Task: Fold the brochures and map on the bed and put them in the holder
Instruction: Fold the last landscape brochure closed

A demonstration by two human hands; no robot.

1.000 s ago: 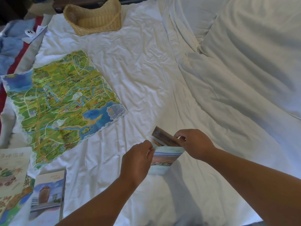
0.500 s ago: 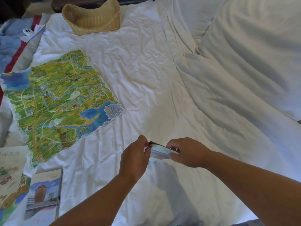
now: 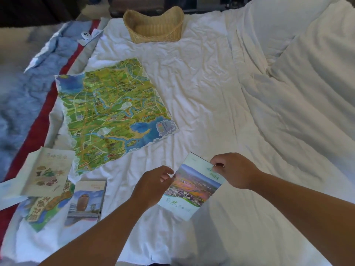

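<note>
L hand (image 3: pixel 153 186) & R hand (image 3: pixel 233 170) both pinch folded landscape-photo paper brochure (image 3: pixel 192 187), colourful unfolded paper map (image 3: pixel 113 112) upper-left of grip, woven wicker holder (image 3: pixel 153 25) far beyond.

A small white device (image 3: pixel 85 35) lies on crumpled blue cloth (image 3: pixel 57 52); white pillows (image 3: pixel 317 83) sit opposite.

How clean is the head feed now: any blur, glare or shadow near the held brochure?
Head view, centre: the held brochure and map are fairly sharp. Head view, left edge: the blue blanket and lower-left brochures are smeared soft. Head view, sheet: bright, nearly washed out, no hard glare; a soft shadow lies below the brochure.
</note>
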